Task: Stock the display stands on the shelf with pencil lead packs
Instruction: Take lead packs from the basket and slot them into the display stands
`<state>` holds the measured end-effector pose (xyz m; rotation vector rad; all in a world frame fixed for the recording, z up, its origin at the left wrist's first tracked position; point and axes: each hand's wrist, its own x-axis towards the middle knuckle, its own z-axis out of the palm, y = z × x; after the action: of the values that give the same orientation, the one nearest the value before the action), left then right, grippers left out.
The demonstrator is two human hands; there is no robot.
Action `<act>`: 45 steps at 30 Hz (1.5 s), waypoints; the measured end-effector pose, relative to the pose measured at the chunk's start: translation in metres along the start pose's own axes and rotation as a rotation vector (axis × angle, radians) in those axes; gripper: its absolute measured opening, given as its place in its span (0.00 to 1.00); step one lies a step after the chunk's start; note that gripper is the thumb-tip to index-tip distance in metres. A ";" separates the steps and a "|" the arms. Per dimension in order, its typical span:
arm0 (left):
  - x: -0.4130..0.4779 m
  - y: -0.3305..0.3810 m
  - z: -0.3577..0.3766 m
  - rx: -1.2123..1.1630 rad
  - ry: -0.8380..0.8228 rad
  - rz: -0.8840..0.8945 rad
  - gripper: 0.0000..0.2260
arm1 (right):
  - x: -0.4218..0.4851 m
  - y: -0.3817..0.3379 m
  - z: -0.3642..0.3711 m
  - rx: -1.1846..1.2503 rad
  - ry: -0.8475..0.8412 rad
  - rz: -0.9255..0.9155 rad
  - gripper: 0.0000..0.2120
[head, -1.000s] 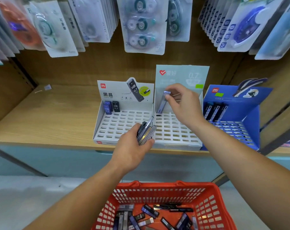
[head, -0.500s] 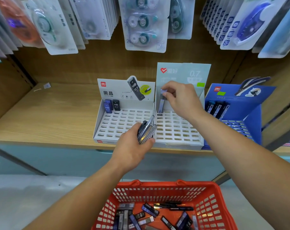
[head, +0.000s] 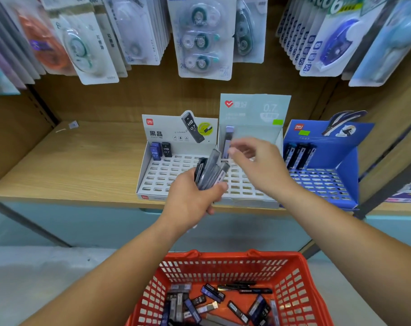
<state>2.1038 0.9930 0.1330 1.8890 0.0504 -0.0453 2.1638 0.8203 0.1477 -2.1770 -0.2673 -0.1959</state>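
Right hand [head: 260,165] back; red basket [head: 223,256] below

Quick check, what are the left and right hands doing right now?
Left hand: gripping a bundle of lead packs.
Right hand: blurred beside the purple pack in the middle stand; grip cannot be told.

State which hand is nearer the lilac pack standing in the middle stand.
Right. The right hand is just right of the lilac pack, fingertips beside it; contact is blurred. The left hand is lower and nearer the camera, gripping a bundle of packs.
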 end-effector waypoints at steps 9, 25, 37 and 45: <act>-0.017 0.023 0.009 -0.210 -0.158 -0.055 0.09 | -0.046 -0.017 -0.022 0.552 -0.229 0.292 0.03; -0.007 0.013 -0.017 -0.112 -0.031 -0.043 0.11 | -0.052 0.002 -0.033 0.709 -0.064 0.360 0.04; -0.003 0.012 -0.006 -0.135 0.016 0.009 0.08 | -0.064 -0.006 -0.020 0.249 -0.549 0.200 0.05; 0.006 -0.001 -0.004 -0.043 -0.053 -0.120 0.05 | -0.043 0.024 -0.032 0.314 -0.312 0.269 0.41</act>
<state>2.1093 0.9968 0.1328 1.8398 0.1272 -0.1745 2.1271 0.7757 0.1370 -1.8992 -0.1631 0.3200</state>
